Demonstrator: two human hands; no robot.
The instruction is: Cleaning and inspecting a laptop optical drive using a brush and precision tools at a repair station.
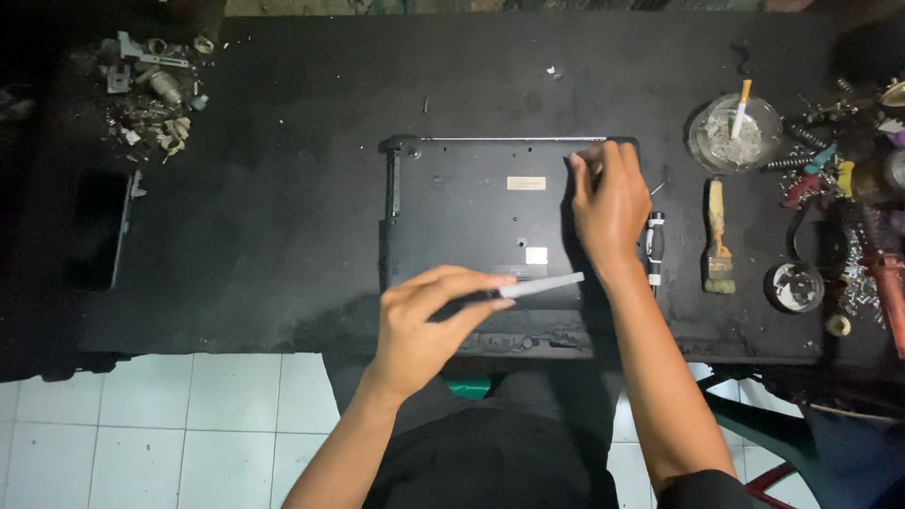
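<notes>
Left hand (419,325): nearest, pinching a flat pale grey plastic strip (542,285) between thumb and fingertips, over the near edge.
Black overturned laptop (471,212): flat on dark worktable (283,188), under both hands.
Right hand (608,203): farther, fingers curled, pressing the laptop's far right corner, holding nothing.

A black laptop (481,217) lies closed and underside up, flat. A thin pale pry stick (542,285) lies level just over the laptop's near edge.
</notes>
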